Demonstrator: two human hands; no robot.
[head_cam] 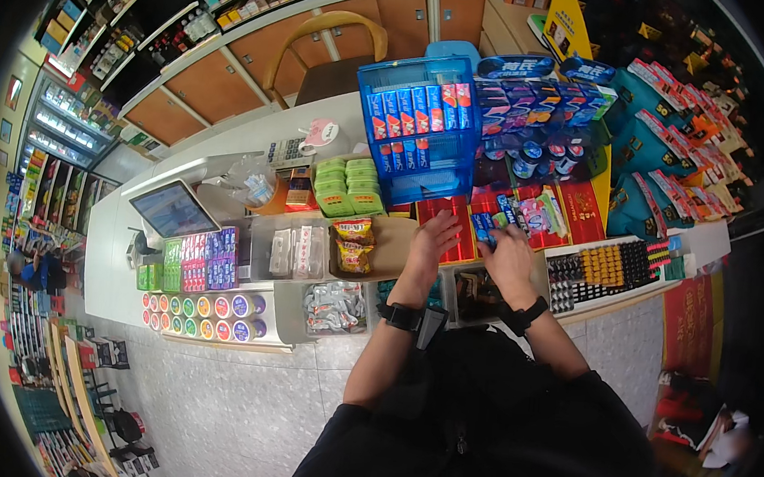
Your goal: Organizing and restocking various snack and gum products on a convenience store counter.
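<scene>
My right hand (pixel 512 257) has its fingers closed around a small blue candy pack (pixel 484 228) above the red packets (pixel 485 209) on the counter's front edge. To its left is my left hand (pixel 433 244), palm turned inward, fingers spread and nothing in it. Just beyond both hands stands a translucent blue plastic rack (pixel 365 153). Its upper tier holds a row of upright blue-and-red candy boxes (pixel 412 110), and fewer boxes (pixel 407 154) lie below. Colourful candy bags (pixel 540 214) rest right of my right hand.
Green boxes (pixel 349 185) and two yellow snack packets (pixel 353 244) sit left of my hands. A screen (pixel 174 209) stands farther left. Candy bottles (pixel 528 157) and hanging teal packets (pixel 645 148) are to the right. A person (pixel 36 268) is far off at the left shelves.
</scene>
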